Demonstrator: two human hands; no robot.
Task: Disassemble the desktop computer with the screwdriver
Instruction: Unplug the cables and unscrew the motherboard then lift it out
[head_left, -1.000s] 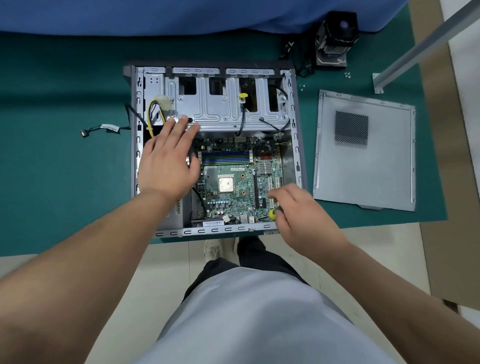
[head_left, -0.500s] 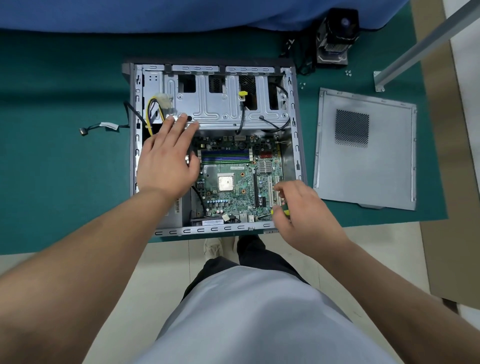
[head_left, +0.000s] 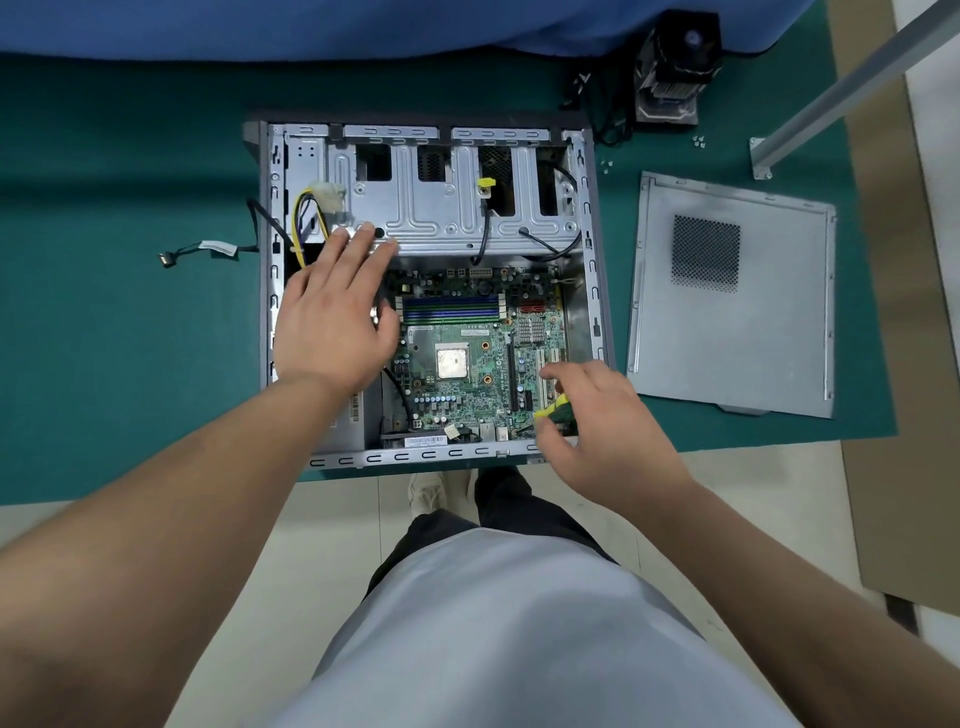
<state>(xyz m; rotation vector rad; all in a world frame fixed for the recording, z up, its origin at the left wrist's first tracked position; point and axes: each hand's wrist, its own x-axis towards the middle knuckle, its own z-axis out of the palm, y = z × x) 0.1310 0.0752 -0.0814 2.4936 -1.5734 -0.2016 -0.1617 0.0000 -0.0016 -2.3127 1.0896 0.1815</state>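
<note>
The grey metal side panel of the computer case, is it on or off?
Off. The grey metal side panel lies flat on the green mat, right of the open computer case, whose green motherboard is exposed.

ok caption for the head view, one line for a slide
Left hand braces the open computer case while the right hand works a yellow-handled screwdriver at the motherboard's near corner.

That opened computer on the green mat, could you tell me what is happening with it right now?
A person is taking apart the desktop computer, which lies open on the green mat. The left hand rests flat inside the case, fingertips on the metal drive cage. The right hand grips a yellow-handled screwdriver at the near right corner of the motherboard. The side panel is already off and lies to the right, with a few loose screws beyond it.
</note>
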